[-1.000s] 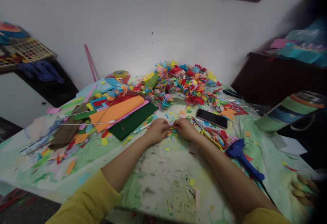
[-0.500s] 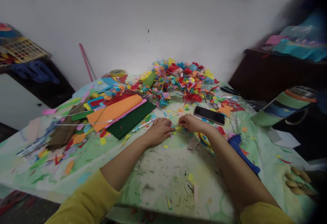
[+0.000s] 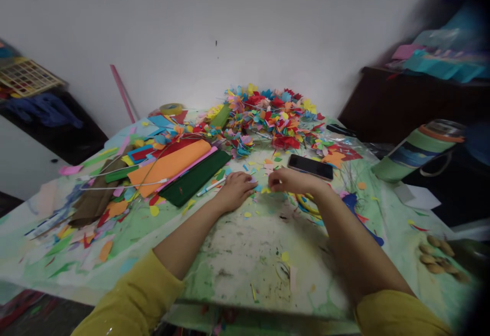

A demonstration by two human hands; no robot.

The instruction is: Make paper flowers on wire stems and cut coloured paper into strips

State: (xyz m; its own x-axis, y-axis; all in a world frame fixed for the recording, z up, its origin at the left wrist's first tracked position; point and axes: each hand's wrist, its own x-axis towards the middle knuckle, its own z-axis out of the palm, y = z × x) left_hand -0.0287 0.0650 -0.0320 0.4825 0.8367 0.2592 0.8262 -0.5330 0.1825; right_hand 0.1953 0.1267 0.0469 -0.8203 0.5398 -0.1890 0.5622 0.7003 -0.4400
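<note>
My left hand lies palm down on the paint-stained table cover, fingers resting flat, with a small purple paper scrap at its fingertips. To its right, my right hand has its fingers curled in a pinch; whatever is between them is too small or hidden to name. Small yellow paper scraps lie just below those fingertips. Under my right forearm shows part of a yellow roll of tape. A white pen-like stick points toward my left hand. Just beyond my right hand lies a black phone.
Colourful paper flowers pile up against the wall. Left are folded orange paper, dark green paper and white wires. On the right stand a green bottle, a blue tool, partly covered, and peanuts.
My hands have moved slightly apart. My left fingers have flattened onto the table, and my right fingers have come away from the scraps between the hands. The view has shifted slightly.
</note>
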